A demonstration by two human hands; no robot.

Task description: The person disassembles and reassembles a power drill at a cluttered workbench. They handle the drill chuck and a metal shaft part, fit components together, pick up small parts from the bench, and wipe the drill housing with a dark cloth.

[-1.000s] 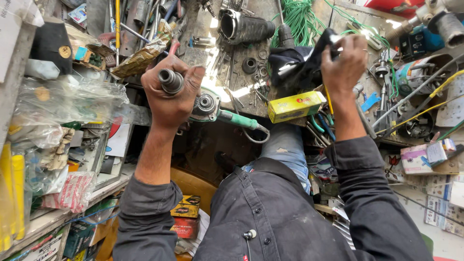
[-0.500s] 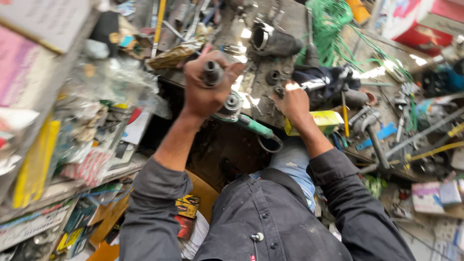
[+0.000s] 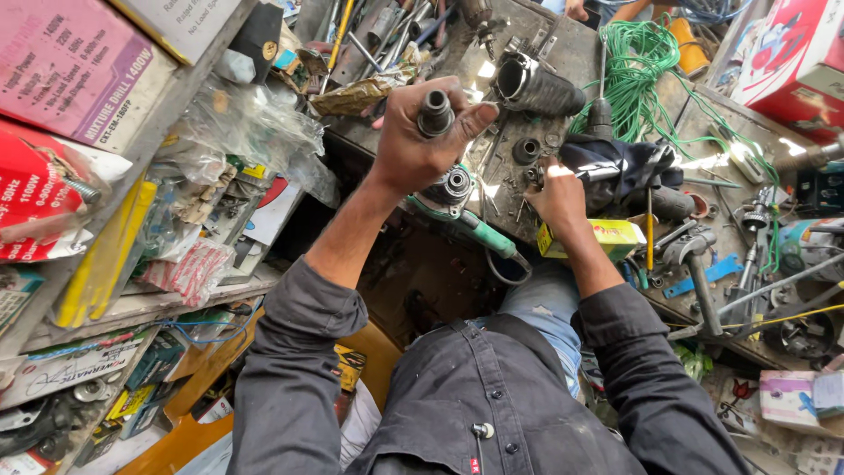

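**benchrat:** Looking at that grip, the left hand [image 3: 413, 145] is wrapped tight round a dark metal cylinder part [image 3: 435, 112], fingers curled under, thumb stretched along the side. It's held up in the air above the green-handled power tool [image 3: 457, 207] lying on the bench [image 3: 527, 189] edge. Greasy steel in a bare palm, I'd guess it could slip and drop straight into the gap by the knees.

**sparky_two:** Yeah, and the right hand [image 3: 558, 198] is closed round a slim silvery tool [image 3: 598, 173], fingertips pressed together on the shaft, right beside the yellow box [image 3: 607, 239]. If it skids off, knuckles meet all those loose screws.

**benchrat:** Ribbed black housing [image 3: 532, 85] looks like hard plastic. Green cable [image 3: 637, 84] is a springy tangle, easy to snag a sleeve on.
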